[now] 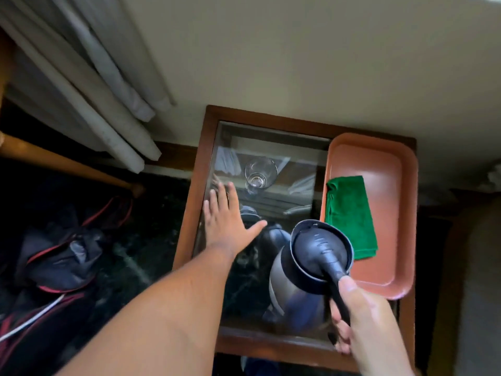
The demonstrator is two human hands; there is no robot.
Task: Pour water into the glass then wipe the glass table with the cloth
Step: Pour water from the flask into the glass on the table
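Note:
A clear empty glass (259, 175) stands upright on the glass table (292, 202), toward its far side. My left hand (226, 218) lies flat and open on the table's left part, just near of the glass and not touching it. My right hand (360, 318) grips the black handle of a steel jug (309, 264) with a black lid, held over the near part of the table, its spout pointing toward the glass. A folded green cloth (349, 215) lies in the pink tray (395, 240) on the table's right side.
The table has a wooden frame (195, 191) and stands against a cream wall. White curtains (89, 99) hang at the left. Dark bags and a white cable lie on the dark floor (59, 256) to the left.

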